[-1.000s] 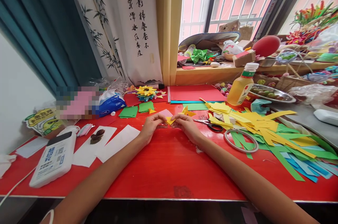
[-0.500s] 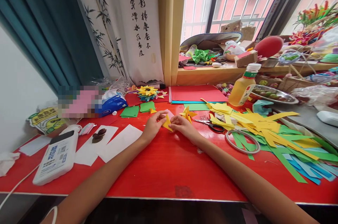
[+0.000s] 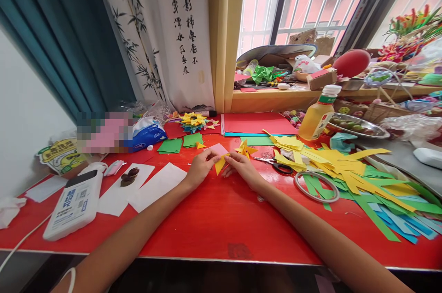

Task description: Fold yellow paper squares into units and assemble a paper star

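Observation:
Between my two hands is a small folded piece of yellow paper (image 3: 219,166), its point hanging downward. My left hand (image 3: 200,167) pinches its left side between thumb and fingers. From the right, my right hand (image 3: 241,167) grips its upper edge, thumb and forefinger closed on it. Just behind my fingers lies a pink paper (image 3: 218,148), partly covered. Beyond my right hand rests a folded yellow paper star shape (image 3: 246,148), and a small yellow folded piece (image 3: 200,145) lies behind my left hand.
Black-handled scissors (image 3: 276,164) and a tape roll (image 3: 316,186) lie to the right, beside yellow paper strips (image 3: 345,164). A juice bottle (image 3: 316,116) stands behind them. Red paper sheets (image 3: 258,123) lie at the back. A white box-shaped device (image 3: 72,205) is on the left.
The yellow paper has turned so that its point faces down. My right hand has shifted slightly, its fingers now over the top edge. More of the pink paper shows.

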The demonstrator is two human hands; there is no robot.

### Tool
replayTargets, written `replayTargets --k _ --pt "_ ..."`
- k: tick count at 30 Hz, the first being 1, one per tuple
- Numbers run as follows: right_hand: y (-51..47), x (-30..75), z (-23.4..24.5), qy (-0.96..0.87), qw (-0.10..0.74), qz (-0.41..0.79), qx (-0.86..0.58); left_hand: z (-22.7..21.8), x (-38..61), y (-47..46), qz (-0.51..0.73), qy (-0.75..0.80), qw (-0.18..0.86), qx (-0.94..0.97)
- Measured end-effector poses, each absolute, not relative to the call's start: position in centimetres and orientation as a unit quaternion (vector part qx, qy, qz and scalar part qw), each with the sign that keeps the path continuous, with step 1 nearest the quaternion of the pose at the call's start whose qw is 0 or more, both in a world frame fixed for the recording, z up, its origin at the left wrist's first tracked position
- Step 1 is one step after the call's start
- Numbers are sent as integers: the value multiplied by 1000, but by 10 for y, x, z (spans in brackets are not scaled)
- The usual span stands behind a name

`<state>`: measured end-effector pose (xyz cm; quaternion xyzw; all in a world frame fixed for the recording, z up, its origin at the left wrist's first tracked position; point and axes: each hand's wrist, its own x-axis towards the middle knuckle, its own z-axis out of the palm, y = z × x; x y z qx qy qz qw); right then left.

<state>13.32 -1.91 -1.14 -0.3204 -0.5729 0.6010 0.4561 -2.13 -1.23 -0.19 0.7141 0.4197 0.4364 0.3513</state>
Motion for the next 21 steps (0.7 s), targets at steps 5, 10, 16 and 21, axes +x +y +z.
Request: replayTargets --k 5,10,16,21 --pt "-21 134 -6 -562 479 589 -327 2 -20 -16 438 425 306 731" --pt "-20 133 -6 -549 520 569 -324 2 -19 -19 425 435 277 744" --pt "-20 132 -12 -590 501 550 -315 -3 -18 -19 397 456 302 737" --pt "-18 134 -16 -607 520 503 -329 -2 -17 -19 393 436 321 743"
